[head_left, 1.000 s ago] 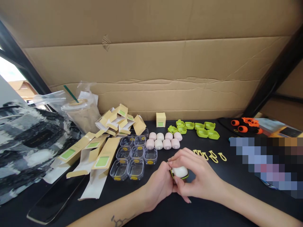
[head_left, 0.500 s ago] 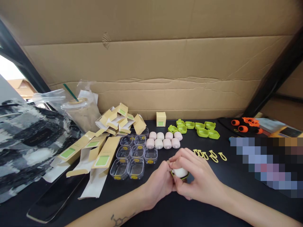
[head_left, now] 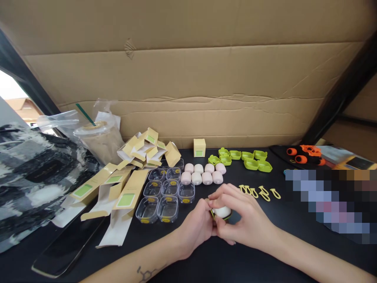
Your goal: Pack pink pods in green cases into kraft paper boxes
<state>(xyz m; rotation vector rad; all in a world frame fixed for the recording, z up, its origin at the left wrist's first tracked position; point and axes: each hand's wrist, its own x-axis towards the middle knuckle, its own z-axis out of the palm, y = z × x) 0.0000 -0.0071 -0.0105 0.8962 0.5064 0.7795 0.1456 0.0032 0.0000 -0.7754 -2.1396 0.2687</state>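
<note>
Between my hands is a small white rounded case (head_left: 223,211), with a dark and yellow-green rim along its lower edge. My left hand (head_left: 197,222) grips it from the left, its thumb at the near top corner. My right hand (head_left: 243,212) curls over it from the right, fingertips at the far side and thumb at the front. My fingers hide much of the case. Just beyond stand two rows of similar pale pink and white rounded cases (head_left: 207,178). Yellow clips (head_left: 264,195) lie right of my right hand, with green silicone covers (head_left: 251,165) farther back.
Clear plastic boxes (head_left: 147,211) with yellow labels stand left of my hands. Opened cardboard boxes (head_left: 129,196) cover the left, by a phone (head_left: 63,249) and an iced drink (head_left: 101,141). A small closed carton (head_left: 199,148) stands at the cardboard wall (head_left: 188,78); an orange toy (head_left: 310,150) lies right.
The view has shifted slightly. Both hands keep nearly the same grip on the white case, with only small finger movement.
</note>
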